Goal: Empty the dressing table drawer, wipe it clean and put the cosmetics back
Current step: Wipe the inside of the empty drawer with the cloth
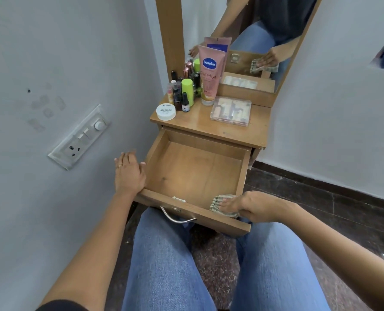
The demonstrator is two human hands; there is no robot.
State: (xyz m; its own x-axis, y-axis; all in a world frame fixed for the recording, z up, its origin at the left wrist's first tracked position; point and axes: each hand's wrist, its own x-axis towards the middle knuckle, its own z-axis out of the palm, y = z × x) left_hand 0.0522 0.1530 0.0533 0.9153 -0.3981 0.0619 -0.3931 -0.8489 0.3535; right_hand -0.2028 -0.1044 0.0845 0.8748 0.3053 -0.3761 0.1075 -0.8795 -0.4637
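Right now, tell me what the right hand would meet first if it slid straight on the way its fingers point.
The right hand, pressing the cloth, points left along the drawer's front panel. Likely first: the small white fitting on that panel, if it protrudes enough; otherwise the left side wall.

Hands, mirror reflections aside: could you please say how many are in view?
2. The left hand rests on the left wall of the drawer; the right hand presses a striped cloth at its near right corner.

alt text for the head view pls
A seated person's right hand presses a striped cloth into the near right corner of an emptied, pulled-out drawer, while the left hand rests against its left wall. Cosmetics stand on the table top.
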